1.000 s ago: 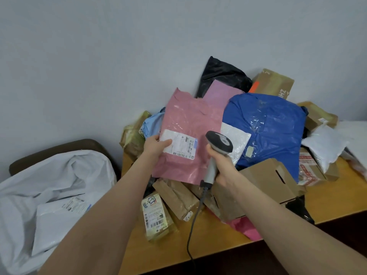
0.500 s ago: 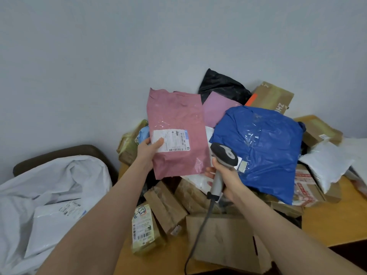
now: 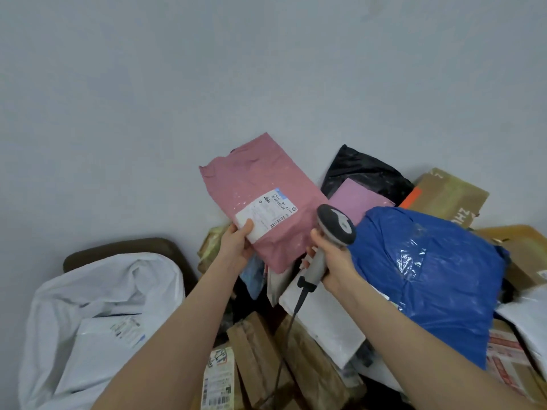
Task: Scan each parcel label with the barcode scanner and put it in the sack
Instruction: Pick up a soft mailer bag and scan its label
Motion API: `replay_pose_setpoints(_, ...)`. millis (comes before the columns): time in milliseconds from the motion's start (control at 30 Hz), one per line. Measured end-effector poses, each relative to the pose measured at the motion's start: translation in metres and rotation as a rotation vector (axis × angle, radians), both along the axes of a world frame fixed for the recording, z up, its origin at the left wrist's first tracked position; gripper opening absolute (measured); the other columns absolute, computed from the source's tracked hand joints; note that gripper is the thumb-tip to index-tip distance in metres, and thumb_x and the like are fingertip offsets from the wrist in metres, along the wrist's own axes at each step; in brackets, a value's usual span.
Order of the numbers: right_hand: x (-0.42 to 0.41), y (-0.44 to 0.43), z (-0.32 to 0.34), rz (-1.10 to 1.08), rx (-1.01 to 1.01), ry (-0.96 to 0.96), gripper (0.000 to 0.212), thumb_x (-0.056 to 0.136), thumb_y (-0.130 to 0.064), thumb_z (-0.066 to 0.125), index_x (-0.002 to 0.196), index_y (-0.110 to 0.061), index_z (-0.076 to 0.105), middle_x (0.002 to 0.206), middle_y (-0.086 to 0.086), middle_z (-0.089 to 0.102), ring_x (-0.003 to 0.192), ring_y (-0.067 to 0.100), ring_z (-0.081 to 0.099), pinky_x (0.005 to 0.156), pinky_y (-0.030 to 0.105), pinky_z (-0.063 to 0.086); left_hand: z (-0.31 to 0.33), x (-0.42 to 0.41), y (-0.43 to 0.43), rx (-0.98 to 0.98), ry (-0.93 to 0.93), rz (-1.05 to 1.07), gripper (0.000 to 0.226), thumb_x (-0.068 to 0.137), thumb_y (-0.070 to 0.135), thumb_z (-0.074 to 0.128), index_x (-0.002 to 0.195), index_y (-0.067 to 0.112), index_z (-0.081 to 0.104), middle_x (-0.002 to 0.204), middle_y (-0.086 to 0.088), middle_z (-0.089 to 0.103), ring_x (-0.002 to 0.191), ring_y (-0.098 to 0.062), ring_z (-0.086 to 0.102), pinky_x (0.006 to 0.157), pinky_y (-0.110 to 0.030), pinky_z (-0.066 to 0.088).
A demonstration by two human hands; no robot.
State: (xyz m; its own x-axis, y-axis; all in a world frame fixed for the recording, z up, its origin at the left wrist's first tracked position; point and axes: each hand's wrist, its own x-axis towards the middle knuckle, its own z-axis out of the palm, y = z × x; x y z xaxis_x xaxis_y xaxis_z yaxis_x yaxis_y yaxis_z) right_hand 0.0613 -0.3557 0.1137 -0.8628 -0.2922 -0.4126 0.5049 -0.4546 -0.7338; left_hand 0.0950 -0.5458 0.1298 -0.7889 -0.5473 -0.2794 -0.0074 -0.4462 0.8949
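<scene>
pinches pink plastic mailer (image 3: pixel 268 176) in left hand (image 3: pixel 235 245) above the heap (image 3: pixel 296 368); grips grey barcode scanner (image 3: pixel 336 224) in right hand (image 3: pixel 336 263) beside its label (image 3: pixel 268 213). likely mid-scan: one parcel (image 3: pixel 106 341) in white sack (image 3: pixel 88 279), many left.

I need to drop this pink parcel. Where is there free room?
The white sack, open left of the left hand, has room around the white parcel inside. Under the right hand, brown packets to blue bag lie packed; nothing bare shows between them.
</scene>
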Motion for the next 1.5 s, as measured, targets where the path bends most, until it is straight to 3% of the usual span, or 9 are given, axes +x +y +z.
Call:
replay_pose_setpoints(133, -0.016, -0.026, 0.015, -0.018, 0.064, 0.059, 0.03, 0.074, -0.017, 0.084, 0.099, -0.017, 0.067, 0.103, 0.006, 0.072, 0.099, 0.027, 0.067, 0.093, 0.05, 0.053, 0.01, -0.006, -0.001, 0.075, 0.061, -0.055, 0.03, 0.093, 0.002, 0.055, 0.123, 0.003, 0.054, 0.087, -0.007, 0.074, 0.07, -0.018, 0.071, 0.06, -0.03, 0.059)
replay_pose_setpoints(233, -0.026, -0.035, 0.021, -0.015, 0.123, 0.11, 0.044, 0.073, -0.016, 0.083, 0.113, -0.012, 0.065, 0.106, 0.006, 0.071, 0.101, 0.026, 0.066, 0.095, 0.047, 0.053, 0.009, -0.005, 0.002, 0.095, 0.098, -0.141, 0.022, 0.093, 0.001, 0.054, 0.114, 0.004, 0.058, 0.09, -0.008, 0.074, 0.075, -0.019, 0.072, 0.063, -0.03, 0.06)
replay_pose_setpoints(467, -0.033, -0.047, 0.026, -0.1, 0.196, 0.106, 0.035, 0.073, -0.009, 0.083, 0.102, -0.011, 0.064, 0.098, 0.005, 0.069, 0.097, 0.026, 0.066, 0.09, 0.042, 0.055, 0.006, 0.0, 0.005, 0.049, 0.131, -0.289, 0.022, 0.093, 0.002, 0.052, 0.112, 0.009, 0.06, 0.102, -0.008, 0.073, 0.088, -0.021, 0.071, 0.087, -0.037, 0.055)
replay_pose_setpoints(833, -0.029, -0.046, 0.026, -0.084, 0.375, 0.139, 0.042, 0.075, 0.0, 0.075, 0.115, -0.002, 0.062, 0.102, 0.012, 0.064, 0.095, 0.026, 0.06, 0.09, 0.04, 0.052, 0.013, 0.018, -0.004, -0.012, 0.002, -0.049, 0.032, 0.091, 0.01, 0.061, 0.121, 0.01, 0.052, 0.107, -0.006, 0.067, 0.093, -0.022, 0.066, 0.077, -0.036, 0.057)
replay_pose_setpoints(933, -0.023, -0.042, 0.024, -0.06, 0.438, 0.174, 0.039, 0.075, 0.0, 0.072, 0.113, 0.0, 0.062, 0.099, 0.017, 0.065, 0.089, 0.029, 0.06, 0.087, 0.042, 0.053, 0.019, 0.023, -0.032, 0.0, 0.014, 0.325, 0.069, 0.087, 0.012, 0.069, 0.144, 0.007, 0.031, 0.133, -0.013, 0.054, 0.112, -0.031, 0.06, 0.083, -0.04, 0.056)
replay_pose_setpoints(1033, -0.016, -0.037, 0.024, -0.021, 0.431, 0.205, 0.037, 0.075, 0.003, 0.071, 0.111, -0.001, 0.062, 0.1, 0.017, 0.066, 0.09, 0.03, 0.063, 0.087, 0.044, 0.055, 0.029, 0.034, -0.056, -0.165, -0.068, 0.351, 0.108, 0.081, 0.01, 0.075, 0.153, 0.023, -0.004, 0.152, -0.01, 0.029, 0.127, -0.033, 0.047, 0.101, -0.049, 0.045)
replay_pose_setpoints(1100, -0.012, -0.036, 0.023, 0.009, 0.427, 0.236, 0.036, 0.076, 0.005, 0.07, 0.111, -0.001, 0.062, 0.101, 0.016, 0.066, 0.091, 0.029, 0.063, 0.087, 0.044, 0.055, 0.035, 0.041, -0.061, -0.341, -0.203, 0.258, 0.102, 0.081, 0.015, 0.076, 0.154, 0.016, 0.006, 0.153, -0.011, 0.029, 0.128, -0.031, 0.045, 0.1, -0.042, 0.045)
replay_pose_setpoints(1233, -0.005, -0.036, 0.025, 0.047, 0.458, 0.279, 0.037, 0.077, 0.003, 0.069, 0.113, -0.002, 0.06, 0.103, 0.016, 0.066, 0.097, 0.031, 0.063, 0.089, 0.046, 0.055, 0.041, 0.05, -0.069, -0.295, -0.314, 0.099, 0.068, 0.078, 0.027, 0.078, 0.132, 0.0, 0.047, 0.125, -0.012, 0.059, 0.105, -0.026, 0.058, 0.09, -0.04, 0.051)
replay_pose_setpoints(1500, 0.0, -0.033, 0.025, 0.029, 0.453, 0.29, 0.034, 0.079, -0.007, 0.074, 0.111, -0.005, 0.061, 0.103, 0.014, 0.067, 0.097, 0.029, 0.063, 0.091, 0.045, 0.053, 0.054, 0.068, -0.078, -0.313, -0.32, 0.065, 0.053, 0.084, 0.015, 0.071, 0.127, -0.007, 0.05, 0.12, -0.016, 0.059, 0.102, -0.029, 0.059, 0.089, -0.042, 0.052)
